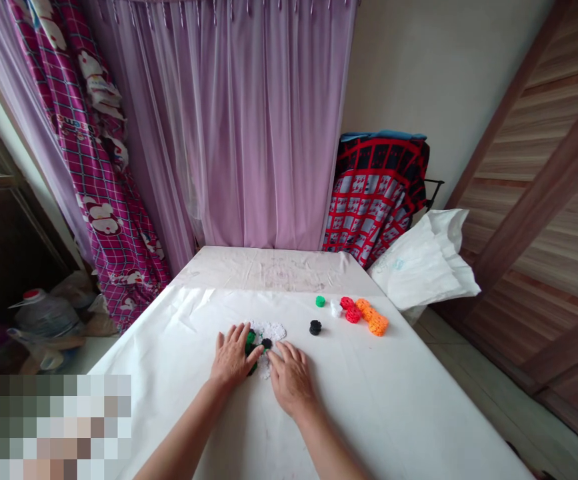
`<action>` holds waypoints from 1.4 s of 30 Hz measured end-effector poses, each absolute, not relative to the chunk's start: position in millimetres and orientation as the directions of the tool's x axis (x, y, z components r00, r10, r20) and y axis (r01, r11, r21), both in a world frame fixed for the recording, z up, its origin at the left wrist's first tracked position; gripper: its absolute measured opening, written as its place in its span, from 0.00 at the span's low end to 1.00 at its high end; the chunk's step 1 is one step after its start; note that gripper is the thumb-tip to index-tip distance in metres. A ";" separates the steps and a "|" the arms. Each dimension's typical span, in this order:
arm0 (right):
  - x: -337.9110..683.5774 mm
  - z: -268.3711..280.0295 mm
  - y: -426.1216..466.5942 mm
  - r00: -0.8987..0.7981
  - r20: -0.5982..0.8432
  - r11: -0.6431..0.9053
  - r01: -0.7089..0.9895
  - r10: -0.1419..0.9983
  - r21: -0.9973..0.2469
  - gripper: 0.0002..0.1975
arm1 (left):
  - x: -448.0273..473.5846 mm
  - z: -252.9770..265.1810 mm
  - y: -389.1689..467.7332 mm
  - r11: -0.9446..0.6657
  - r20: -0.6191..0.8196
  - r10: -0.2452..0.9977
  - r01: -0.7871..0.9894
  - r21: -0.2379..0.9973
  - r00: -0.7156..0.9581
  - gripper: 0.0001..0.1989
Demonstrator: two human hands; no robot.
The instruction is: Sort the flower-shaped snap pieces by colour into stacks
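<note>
Several small scalloped discs lie grouped on the white-covered table between my two hands. White discs [271, 330] form the far side, with green discs [250, 337] and a black disc [267, 343] nearer the middle. My left hand [232, 355] lies palm down over the group's left side, its fingers spread and partly covering green and black pieces. On the right side, my right hand [293, 379] rests with fingers stretched out, the fingertips beside the black disc and white pieces. Neither hand visibly grips a piece. What lies under the palms is hidden.
To the right stand a black stack [315, 327], a green stack [320, 301], white pieces [336, 308], red stacks [353, 313] and orange stacks [377, 325]. A white sack [421, 260] leans at the table's right edge. Purple curtains [273, 133] hang behind.
</note>
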State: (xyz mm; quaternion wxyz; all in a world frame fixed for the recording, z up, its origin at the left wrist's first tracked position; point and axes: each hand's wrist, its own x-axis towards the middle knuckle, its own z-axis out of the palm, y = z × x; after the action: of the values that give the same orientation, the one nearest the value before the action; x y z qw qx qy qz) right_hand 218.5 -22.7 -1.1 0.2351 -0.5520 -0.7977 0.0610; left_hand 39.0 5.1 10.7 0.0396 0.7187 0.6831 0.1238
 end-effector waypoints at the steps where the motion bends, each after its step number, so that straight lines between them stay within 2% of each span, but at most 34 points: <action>1: 218.3 -1.8 -19.0 -0.270 0.323 0.383 0.848 0.907 -0.367 0.20 | 37.3 7.5 6.0 -0.078 0.137 0.989 0.971 0.227 0.047 0.36; 6: 214.3 1.4 13.2 -0.202 0.323 0.320 0.872 0.925 -0.370 0.25 | 34.2 -9.8 2.3 -0.167 0.200 0.971 0.973 0.160 0.134 0.40; 9: 210.1 7.2 31.9 -0.267 0.257 0.348 0.868 0.929 -0.354 0.25 | 34.5 -12.2 5.0 -0.232 0.175 0.963 0.963 0.138 0.207 0.42; 15: 206.0 11.1 45.6 -0.414 0.164 0.444 0.801 0.895 -0.402 0.23 | 33.3 -0.1 32.2 -0.153 0.118 0.984 0.971 0.181 0.133 0.39; 18: 212.4 8.5 38.8 -0.424 0.148 0.443 0.784 0.894 -0.434 0.23 | 34.1 6.0 36.7 -0.310 0.078 0.951 0.925 0.220 0.300 0.36; 20: 221.9 5.0 28.6 -0.420 0.163 0.447 0.785 0.893 -0.429 0.24 | 35.8 8.9 33.7 -0.434 0.058 0.899 0.866 0.247 0.434 0.37; 23: 242.0 -3.2 10.7 -0.385 0.234 0.449 0.790 0.893 -0.416 0.24 | 38.5 10.0 26.9 -0.580 0.093 0.809 0.765 0.278 0.580 0.39; 25: 255.5 -10.0 1.7 -0.304 0.315 0.423 0.791 0.899 -0.442 0.23 | 39.1 7.7 24.5 -0.634 0.136 0.769 0.716 0.293 0.625 0.39; 27: 265.5 -16.6 -3.9 -0.176 0.408 0.376 0.789 0.896 -0.485 0.23 | 38.0 3.2 24.5 -0.602 0.203 0.798 0.743 0.292 0.567 0.37; 29: 270.1 -21.4 -7.7 -0.070 0.484 0.342 0.795 0.872 -0.501 0.21 | 36.3 -1.4 25.7 -0.475 0.261 0.874 0.832 0.285 0.410 0.36; 31: 269.3 -23.3 -11.5 -0.047 0.528 0.340 0.812 0.848 -0.474 0.19 | 35.4 -3.6 26.3 -0.366 0.260 0.919 0.884 0.289 0.296 0.36; 32: 267.5 -23.1 -13.5 -0.061 0.534 0.349 0.817 0.843 -0.459 0.18 | 35.5 -3.3 25.9 -0.360 0.238 0.925 0.883 0.301 0.296 0.36; 34: 263.7 -21.1 -17.0 -0.098 0.524 0.380 0.801 0.846 -0.463 0.19 | 37.1 -0.2 23.9 -0.434 0.182 0.901 0.829 0.352 0.394 0.35; 37: 262.3 -17.3 -18.5 -0.072 0.503 0.397 0.715 0.861 -0.575 0.20 | 39.9 7.4 21.2 -0.499 0.156 0.855 0.703 0.507 0.494 0.33; 39: 264.9 -16.2 -17.0 0.034 0.479 0.354 0.628 0.877 -0.693 0.18 | 39.5 11.7 22.6 -0.399 0.175 0.904 0.621 0.675 0.391 0.29; 42: 269.4 -16.2 -13.4 0.223 0.350 0.229 0.433 0.910 -0.872 0.16 | 32.9 15.4 30.5 -0.111 0.106 0.994 0.367 0.923 0.035 0.27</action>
State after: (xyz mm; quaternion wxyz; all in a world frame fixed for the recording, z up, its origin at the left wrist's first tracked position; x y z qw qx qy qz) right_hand 269.4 -13.4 -16.2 0.5266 -0.5782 -0.5806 0.2263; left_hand 32.9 30.5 15.4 0.3725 0.6155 0.5528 0.4206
